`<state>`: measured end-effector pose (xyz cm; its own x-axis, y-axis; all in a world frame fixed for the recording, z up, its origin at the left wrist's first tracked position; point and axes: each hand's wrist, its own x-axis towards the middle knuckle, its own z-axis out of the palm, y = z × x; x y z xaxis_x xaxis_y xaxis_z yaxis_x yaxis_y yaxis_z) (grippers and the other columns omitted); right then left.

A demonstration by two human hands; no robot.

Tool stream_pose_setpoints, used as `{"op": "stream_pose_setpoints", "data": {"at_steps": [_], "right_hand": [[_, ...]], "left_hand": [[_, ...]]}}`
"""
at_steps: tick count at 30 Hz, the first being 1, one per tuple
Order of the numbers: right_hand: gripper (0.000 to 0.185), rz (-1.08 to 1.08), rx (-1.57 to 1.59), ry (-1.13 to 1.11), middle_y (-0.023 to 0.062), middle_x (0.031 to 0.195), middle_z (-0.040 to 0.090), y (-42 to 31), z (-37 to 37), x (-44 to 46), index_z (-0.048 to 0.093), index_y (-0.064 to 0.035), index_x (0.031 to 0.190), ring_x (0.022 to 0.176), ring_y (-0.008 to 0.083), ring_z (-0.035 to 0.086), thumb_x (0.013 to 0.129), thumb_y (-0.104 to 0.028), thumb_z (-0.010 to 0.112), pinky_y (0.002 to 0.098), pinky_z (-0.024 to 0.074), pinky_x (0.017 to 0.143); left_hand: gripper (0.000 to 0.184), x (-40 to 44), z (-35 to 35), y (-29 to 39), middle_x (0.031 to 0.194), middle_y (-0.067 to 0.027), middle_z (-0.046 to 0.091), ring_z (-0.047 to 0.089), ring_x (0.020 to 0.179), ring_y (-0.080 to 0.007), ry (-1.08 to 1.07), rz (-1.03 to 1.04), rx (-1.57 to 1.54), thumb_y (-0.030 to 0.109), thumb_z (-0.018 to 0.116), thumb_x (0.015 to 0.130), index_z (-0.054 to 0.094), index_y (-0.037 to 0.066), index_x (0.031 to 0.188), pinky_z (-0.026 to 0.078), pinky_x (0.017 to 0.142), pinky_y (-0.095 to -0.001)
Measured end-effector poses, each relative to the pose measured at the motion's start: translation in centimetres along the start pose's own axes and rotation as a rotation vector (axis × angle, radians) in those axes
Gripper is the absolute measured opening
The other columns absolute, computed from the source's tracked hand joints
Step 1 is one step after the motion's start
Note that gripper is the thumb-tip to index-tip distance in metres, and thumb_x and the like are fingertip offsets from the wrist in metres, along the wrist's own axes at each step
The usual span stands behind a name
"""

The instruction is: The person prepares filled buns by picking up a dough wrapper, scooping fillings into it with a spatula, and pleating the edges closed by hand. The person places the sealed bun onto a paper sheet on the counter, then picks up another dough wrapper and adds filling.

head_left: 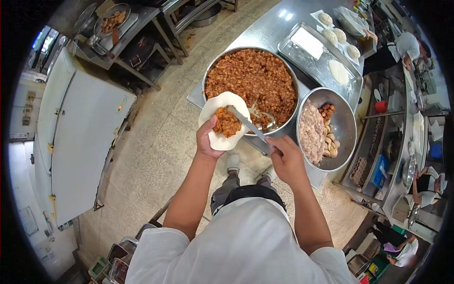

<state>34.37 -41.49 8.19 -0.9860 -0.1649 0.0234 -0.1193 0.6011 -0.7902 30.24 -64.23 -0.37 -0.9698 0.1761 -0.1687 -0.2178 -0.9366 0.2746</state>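
Note:
A flat round dough wrapper (218,103) lies across my left hand (208,138), whose thumb rests on its near side. Reddish-brown filling (227,123) is heaped in the wrapper's middle. My right hand (285,158) is closed round the handle of a metal spatula (253,126), and the blade's tip touches the filling. Just beyond both hands is a big round pan (204,78) full of the same chunky filling, with a metal ladle (270,124) at its near side. To the right a steel bowl (347,128) holds pale minced meat (310,130) and brown pieces.
A metal tray (350,90) with a white block and a dough disc lies at the back right. Pleated buns (339,35) sit on papers beyond it. A white cabinet (85,137) stands left. Other people (404,248) are at the right, near shelves.

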Motion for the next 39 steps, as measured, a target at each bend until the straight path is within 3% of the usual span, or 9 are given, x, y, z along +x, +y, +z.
{"op": "stream_pose_setpoints", "data": {"at_steps": [4, 6, 12, 15, 21, 25, 27, 29, 39], "right_hand": [[0.034, -0.055, -0.123, 0.019, 0.0122, 0.086, 0.059, -0.9, -1.5, 0.2, 0.070, -0.0043, 0.107, 0.069, 0.0247, 0.060, 0.078, 0.009, 0.058, 0.0341, 0.0479, 0.063], [0.033, -0.024, -0.022, -0.039, 0.0127, 0.092, 0.062, -1.8, -2.1, 0.4, 0.070, -0.0086, 0.107, 0.078, 0.0300, 0.065, 0.079, 0.005, 0.060, 0.0392, 0.0532, 0.067], [0.033, -0.178, -0.249, -0.045, 0.0128, 0.089, 0.060, -1.3, -1.5, 0.6, 0.070, -0.0091, 0.106, 0.076, 0.0320, 0.062, 0.077, 0.005, 0.062, 0.0401, 0.0512, 0.066], [0.034, -0.252, -0.296, -0.147, 0.0130, 0.089, 0.060, -0.9, -1.0, 0.2, 0.070, -0.0097, 0.106, 0.080, 0.0328, 0.062, 0.077, 0.005, 0.062, 0.0421, 0.0513, 0.071], [0.038, -0.243, -0.420, -0.138, 0.0150, 0.087, 0.061, -1.0, -3.5, 2.5, 0.070, -0.0074, 0.106, 0.085, 0.0365, 0.062, 0.073, 0.007, 0.059, 0.0447, 0.0508, 0.074], [0.020, -0.130, -0.849, -0.222, 0.0180, 0.099, 0.068, 1.4, -2.6, 4.6, 0.072, -0.0058, 0.092, 0.083, 0.0342, 0.068, 0.084, -0.009, 0.055, 0.0433, 0.0560, 0.070], [0.018, -0.153, -0.858, -0.281, 0.0177, 0.095, 0.069, 2.9, -2.2, 4.8, 0.071, -0.0055, 0.088, 0.079, 0.0335, 0.069, 0.084, -0.012, 0.055, 0.0429, 0.0564, 0.068], [0.019, -0.180, -0.862, -0.360, 0.0175, 0.090, 0.069, 3.1, -1.7, 4.7, 0.071, -0.0052, 0.084, 0.075, 0.0327, 0.070, 0.085, -0.015, 0.055, 0.0426, 0.0569, 0.066], [0.015, -0.185, -0.749, -0.259, 0.0149, 0.084, 0.070, 3.0, 0.0, 3.4, 0.069, -0.0045, 0.087, 0.070, 0.0329, 0.070, 0.081, -0.013, 0.059, 0.0438, 0.0560, 0.063]], "left_hand": [[0.057, -0.3, -0.3, 0.4, 0.137, -0.0169, 0.055, 0.055, 0.127, -0.0329, 0.029, -0.009, 0.104, 0.019, 0.064, 0.090, 0.045, 0.003, 0.142, 0.044, 0.108, -0.0515], [0.057, -0.6, -0.3, 0.3, 0.137, -0.0172, 0.055, 0.055, 0.127, -0.0329, 0.028, -0.034, 0.081, 0.019, 0.064, 0.091, 0.045, 0.003, 0.141, 0.044, 0.108, -0.0510], [0.053, -0.7, -1.5, 0.0, 0.140, -0.0184, 0.053, 0.052, 0.128, -0.0349, 0.082, 0.007, -0.128, 0.028, 0.050, 0.098, 0.043, -0.001, 0.142, 0.038, 0.112, -0.0503], [0.052, -1.8, -2.6, 0.4, 0.141, -0.0186, 0.053, 0.051, 0.130, -0.0349, -0.036, -0.021, -0.201, 0.024, 0.051, 0.097, 0.043, -0.002, 0.142, 0.037, 0.113, -0.0497], [0.056, -4.0, -4.1, 2.1, 0.140, -0.0178, 0.054, 0.053, 0.128, -0.0355, 0.091, 0.016, -0.110, 0.024, 0.057, 0.095, 0.042, 0.001, 0.143, 0.040, 0.111, -0.0521], [0.060, -4.9, -6.1, 3.6, 0.141, -0.0176, 0.053, 0.052, 0.130, -0.0356, 0.166, -0.139, 0.113, 0.028, 0.059, 0.095, 0.040, 0.003, 0.146, 0.042, 0.110, -0.0524], [0.069, -6.3, -5.0, 2.9, 0.144, -0.0178, 0.050, 0.051, 0.131, -0.0368, 0.152, -0.112, 0.214, 0.037, 0.062, 0.092, 0.037, 0.005, 0.148, 0.040, 0.111, -0.0531], [0.078, -7.7, -3.3, 2.3, 0.145, -0.0179, 0.049, 0.050, 0.131, -0.0386, -0.069, -0.055, -0.141, 0.044, 0.065, 0.088, 0.036, 0.006, 0.149, 0.038, 0.112, -0.0538], [0.065, -6.2, -10.5, -2.7, 0.142, -0.0227, 0.051, 0.050, 0.130, -0.0413, 0.150, -0.215, -0.204, 0.038, 0.059, 0.092, 0.043, 0.000, 0.143, 0.036, 0.112, -0.0578]]}}
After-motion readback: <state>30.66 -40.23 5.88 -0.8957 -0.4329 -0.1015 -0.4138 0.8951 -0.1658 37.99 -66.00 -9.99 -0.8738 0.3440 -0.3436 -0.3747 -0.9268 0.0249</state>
